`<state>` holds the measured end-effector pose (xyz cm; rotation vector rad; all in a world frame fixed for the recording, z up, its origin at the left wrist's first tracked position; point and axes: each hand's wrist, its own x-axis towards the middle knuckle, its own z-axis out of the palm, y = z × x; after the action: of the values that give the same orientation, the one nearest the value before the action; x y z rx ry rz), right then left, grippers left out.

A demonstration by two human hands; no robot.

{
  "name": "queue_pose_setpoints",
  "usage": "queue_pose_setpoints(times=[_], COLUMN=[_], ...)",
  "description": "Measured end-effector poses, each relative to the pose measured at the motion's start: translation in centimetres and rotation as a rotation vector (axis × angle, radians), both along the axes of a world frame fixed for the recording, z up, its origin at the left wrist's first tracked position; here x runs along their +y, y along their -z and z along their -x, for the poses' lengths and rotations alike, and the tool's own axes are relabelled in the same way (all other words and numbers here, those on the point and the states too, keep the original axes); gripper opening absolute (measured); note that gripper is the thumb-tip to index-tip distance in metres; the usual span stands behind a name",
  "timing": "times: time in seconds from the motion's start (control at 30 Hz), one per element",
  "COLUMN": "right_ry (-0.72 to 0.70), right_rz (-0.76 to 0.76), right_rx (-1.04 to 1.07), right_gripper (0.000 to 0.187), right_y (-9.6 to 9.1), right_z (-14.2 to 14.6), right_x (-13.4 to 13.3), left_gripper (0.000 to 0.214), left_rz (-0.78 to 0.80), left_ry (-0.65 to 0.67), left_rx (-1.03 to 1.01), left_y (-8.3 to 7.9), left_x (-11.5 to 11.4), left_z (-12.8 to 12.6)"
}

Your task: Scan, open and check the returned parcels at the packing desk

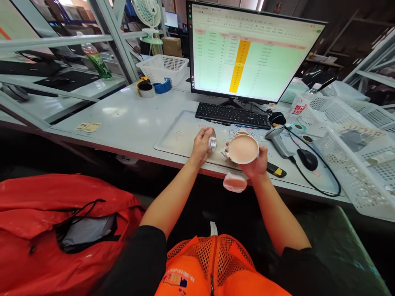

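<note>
My left hand (200,147) is closed around a small round silver lid (212,142), held on edge over the desk mat. My right hand (258,165) grips a round white tub (243,150) from below and the right side. A smooth pinkish-beige fill shows in the tub's open top, which faces me. Just under the tub, at the desk's front edge, is a pink disc with a whitish, crinkled rim (235,182); what supports it is hidden. A black and yellow box cutter (276,169) lies by my right wrist.
A keyboard (233,116) stands before a monitor (247,53). To the right are a barcode scanner (279,142), its cable, a mouse (307,159) and white baskets (354,164). Tape rolls (146,88) sit back left. A red coat (61,230) is at lower left.
</note>
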<state>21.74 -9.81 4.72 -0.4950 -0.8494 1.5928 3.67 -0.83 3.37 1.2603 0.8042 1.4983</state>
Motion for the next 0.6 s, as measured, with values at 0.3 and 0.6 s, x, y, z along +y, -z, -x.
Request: queue_pose_setpoints(times=[0.3, 0.6], right_ry=[0.466, 0.311], right_rz=[0.236, 0.184], right_rx=[-0.104, -0.077], right_gripper=[0.043, 0.056], right_y=[5.1, 2.6], right_z=[1.3, -0.8], right_x=[4.6, 3.2], left_gripper=[0.06, 0.06], left_rz=[0.128, 0.213], left_ry=[0.049, 0.151], left_rx=[-0.119, -0.191], left_y=[4.6, 4.8], left_x=[1.1, 1.3], left_z=[0.3, 1.0])
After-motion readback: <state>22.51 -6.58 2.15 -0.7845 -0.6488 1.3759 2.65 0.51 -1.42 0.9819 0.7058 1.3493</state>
